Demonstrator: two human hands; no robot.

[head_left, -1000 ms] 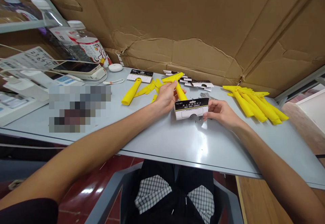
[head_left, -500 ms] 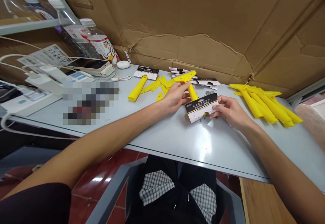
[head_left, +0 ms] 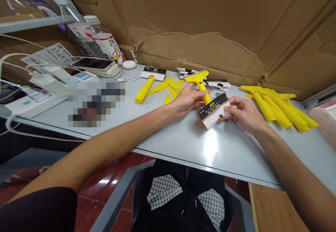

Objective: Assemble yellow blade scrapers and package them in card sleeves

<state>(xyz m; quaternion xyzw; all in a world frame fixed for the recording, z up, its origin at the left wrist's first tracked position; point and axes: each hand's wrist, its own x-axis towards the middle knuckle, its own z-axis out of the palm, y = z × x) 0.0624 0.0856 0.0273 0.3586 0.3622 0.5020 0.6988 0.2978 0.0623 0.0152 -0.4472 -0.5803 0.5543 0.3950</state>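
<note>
Yellow plastic scraper [head_left: 201, 84] gripped in your left hand [head_left: 187, 100], right hand [head_left: 244, 114] pinching packaging card [head_left: 213, 111], pale grey tabletop [head_left: 168, 137], yellow scraper pile [head_left: 278, 107], cardboard wall [head_left: 210, 11]

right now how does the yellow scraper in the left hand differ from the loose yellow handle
The yellow scraper has a wide crosswise head; the loose yellow handle has none. The scraper is held by the left hand; the handle lies untouched on the table. Both are bright yellow.
</note>
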